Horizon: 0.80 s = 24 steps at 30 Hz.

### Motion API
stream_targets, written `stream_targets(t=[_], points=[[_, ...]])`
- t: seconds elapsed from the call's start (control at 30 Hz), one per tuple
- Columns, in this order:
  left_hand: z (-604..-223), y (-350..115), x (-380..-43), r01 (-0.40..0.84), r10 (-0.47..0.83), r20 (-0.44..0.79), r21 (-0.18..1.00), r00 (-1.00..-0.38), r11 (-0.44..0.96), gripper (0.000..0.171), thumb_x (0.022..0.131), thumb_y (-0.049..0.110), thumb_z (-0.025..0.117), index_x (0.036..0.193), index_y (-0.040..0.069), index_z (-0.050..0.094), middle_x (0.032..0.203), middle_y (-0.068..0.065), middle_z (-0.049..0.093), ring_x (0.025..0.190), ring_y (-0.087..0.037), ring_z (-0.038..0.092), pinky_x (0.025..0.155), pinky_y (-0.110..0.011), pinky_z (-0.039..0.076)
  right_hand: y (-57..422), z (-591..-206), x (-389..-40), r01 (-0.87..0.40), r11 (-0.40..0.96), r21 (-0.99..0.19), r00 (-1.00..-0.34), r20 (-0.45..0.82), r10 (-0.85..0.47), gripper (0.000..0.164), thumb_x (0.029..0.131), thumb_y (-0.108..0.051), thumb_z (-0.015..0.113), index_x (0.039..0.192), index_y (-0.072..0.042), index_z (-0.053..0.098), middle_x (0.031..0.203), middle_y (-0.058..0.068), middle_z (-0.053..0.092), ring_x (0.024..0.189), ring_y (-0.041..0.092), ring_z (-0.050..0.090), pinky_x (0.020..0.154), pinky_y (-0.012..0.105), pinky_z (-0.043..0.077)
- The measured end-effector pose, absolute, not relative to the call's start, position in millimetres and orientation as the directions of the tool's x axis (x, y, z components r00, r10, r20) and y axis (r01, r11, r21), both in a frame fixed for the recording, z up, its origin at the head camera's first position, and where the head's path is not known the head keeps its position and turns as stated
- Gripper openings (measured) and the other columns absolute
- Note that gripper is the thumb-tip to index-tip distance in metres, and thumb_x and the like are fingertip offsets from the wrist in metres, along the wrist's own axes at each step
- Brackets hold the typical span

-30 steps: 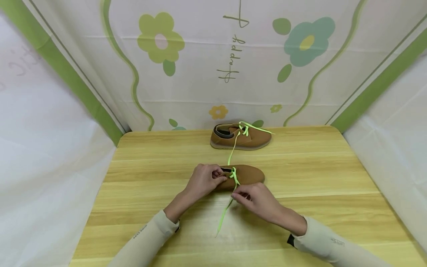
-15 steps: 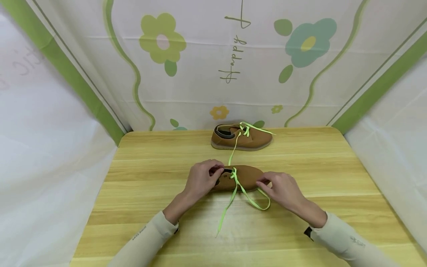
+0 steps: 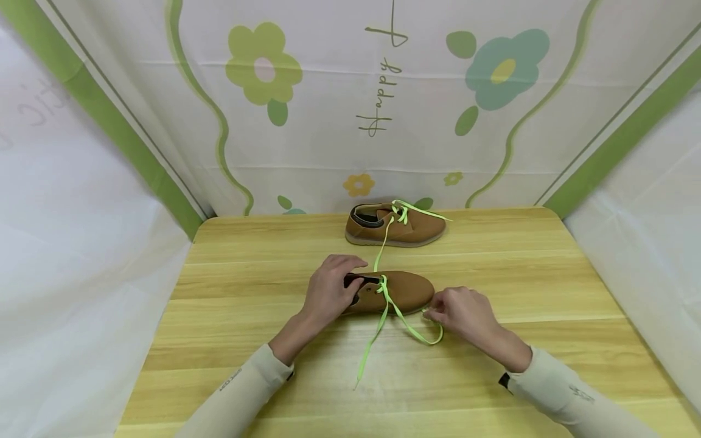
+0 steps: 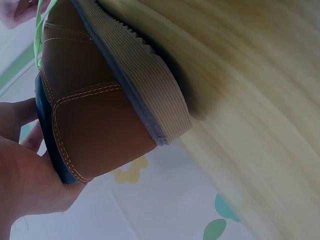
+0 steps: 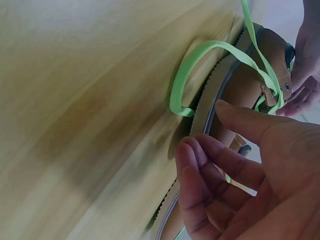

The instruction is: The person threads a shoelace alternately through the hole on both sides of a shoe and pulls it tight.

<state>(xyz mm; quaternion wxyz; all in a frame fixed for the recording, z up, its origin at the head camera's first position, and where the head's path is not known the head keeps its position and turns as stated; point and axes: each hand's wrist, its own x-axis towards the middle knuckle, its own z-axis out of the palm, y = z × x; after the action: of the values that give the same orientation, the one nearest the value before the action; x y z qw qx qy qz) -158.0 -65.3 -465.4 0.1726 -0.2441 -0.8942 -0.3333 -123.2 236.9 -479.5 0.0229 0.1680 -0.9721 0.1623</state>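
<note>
A brown lace-up shoe (image 3: 408, 292) lies on the wooden table, toe to the right, with a bright green shoelace (image 3: 374, 348) trailing toward me. My left hand (image 3: 331, 286) is at the shoe's opening, thumb by the near edge and fingers apart above the far side. In the left wrist view that hand (image 4: 30, 175) is against the dark collar at the heel. My right hand (image 3: 465, 313) is beside the toe, fingers loosely bent. In the right wrist view a gap shows between its thumb and fingertips, and the looped lace (image 5: 182, 80) curves close by, its end reaching the sole.
A second brown shoe (image 3: 424, 230) with green laces stands at the table's back edge, one lace (image 3: 383, 243) hanging toward the near shoe. Behind the wooden table (image 3: 246, 255) hangs a white flower-print curtain (image 3: 328, 97), with white fabric walls on both sides.
My right hand has moved from the shoe's near side to the toe, carrying a lace right, which now lies looped. My left fingers have spread apart from their pinch at the opening.
</note>
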Motion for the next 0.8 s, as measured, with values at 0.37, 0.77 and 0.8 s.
stream_targets(t=[0.37,0.77,0.8], points=[[-461.0,-61.3,-161.7,0.471,0.348,0.328,0.47,-0.878,0.746,0.018,0.092,0.014,0.085,0.109,0.02,0.083,0.105,0.002,0.08,0.098,-0.02,0.072,0.072,-0.04,0.061,232.1,-490.1,-123.7,-0.283,0.917,-0.283,-0.955,-0.001,-0.295,0.026,0.085,-0.03,0.09,0.069,-0.026,0.069,0.068,-0.01,0.063,0.055,0.007,0.049,0.046,0.031,0.041],[-460.1,-56.6,-168.7,0.504,0.398,0.318,0.414,-0.86,0.758,0.01,0.094,0.014,0.082,0.101,0.021,0.084,0.095,0.005,0.079,0.082,-0.015,0.073,0.063,-0.035,0.057,233.7,-489.8,-123.4,-0.297,0.906,-0.303,-0.949,-0.015,-0.316,0.021,0.087,-0.006,0.075,0.071,-0.019,0.069,0.067,-0.009,0.062,0.057,0.008,0.051,0.047,0.03,0.044],[-460.3,-56.5,-169.2,0.51,0.402,0.323,0.411,-0.857,0.756,0.01,0.094,0.014,0.082,0.1,0.021,0.084,0.094,0.005,0.079,0.081,-0.014,0.073,0.062,-0.035,0.057,235.1,-489.7,-123.6,-0.296,0.908,-0.296,-0.948,-0.025,-0.317,0.021,0.086,-0.005,0.074,0.071,-0.019,0.068,0.067,-0.009,0.062,0.057,0.008,0.051,0.047,0.03,0.044]])
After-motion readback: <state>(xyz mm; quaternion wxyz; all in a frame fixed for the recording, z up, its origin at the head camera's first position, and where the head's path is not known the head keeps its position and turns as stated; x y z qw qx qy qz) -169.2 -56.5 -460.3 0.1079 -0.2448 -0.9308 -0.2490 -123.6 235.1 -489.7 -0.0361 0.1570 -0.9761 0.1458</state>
